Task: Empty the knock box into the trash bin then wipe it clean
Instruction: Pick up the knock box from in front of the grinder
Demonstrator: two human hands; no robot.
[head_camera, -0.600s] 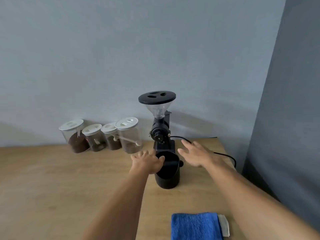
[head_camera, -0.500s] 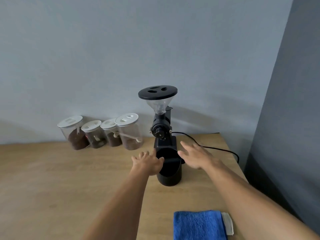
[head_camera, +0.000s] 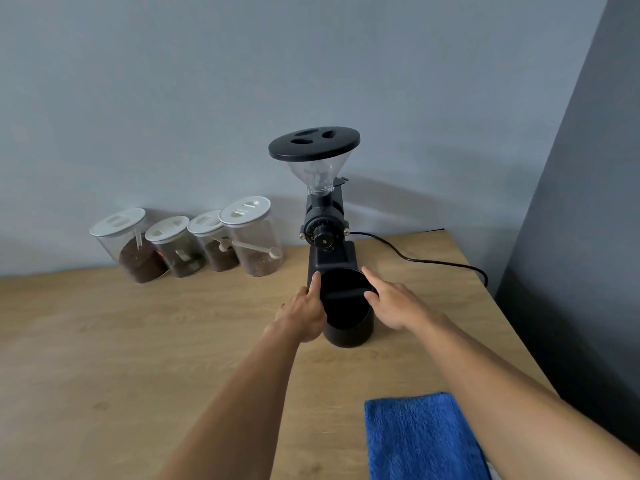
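- Head view: the left hand (head_camera: pixel 304 315) lies against the left side of the knock box (head_camera: pixel 348 308), forefinger stretched up along the rim, the other fingers curled loosely by the wall. It touches the box but has not closed round it.
- The right hand (head_camera: pixel 394 304) comes in from the other side, palm down and fingers spread, fingertips at or just over the right rim. Whether they press on it I cannot tell. It holds nothing.
- The knock box stands upright between the two hands, mouth up, its bar running left to right across the opening. Both hands are about equally near; the left looks the better seated on the wall.
- Lifting it, as I judge, calls for the two palms to close in on opposite sides and raise it straight, since it stands hard against the foot of the grinder (head_camera: pixel 323 216) just behind.
- What lies inside the box is too dark to make out.
- Left of the grinder, four lidded jars (head_camera: pixel 194 240) stand in a row by the wall; its cord (head_camera: pixel 426 259) trails off to the right.
- Nearer than the box, and to its right, a blue cloth (head_camera: pixel 419 434) lies flat on the wooden table (head_camera: pixel 121 358), well apart from both hands.
- No trash bin shows in view.
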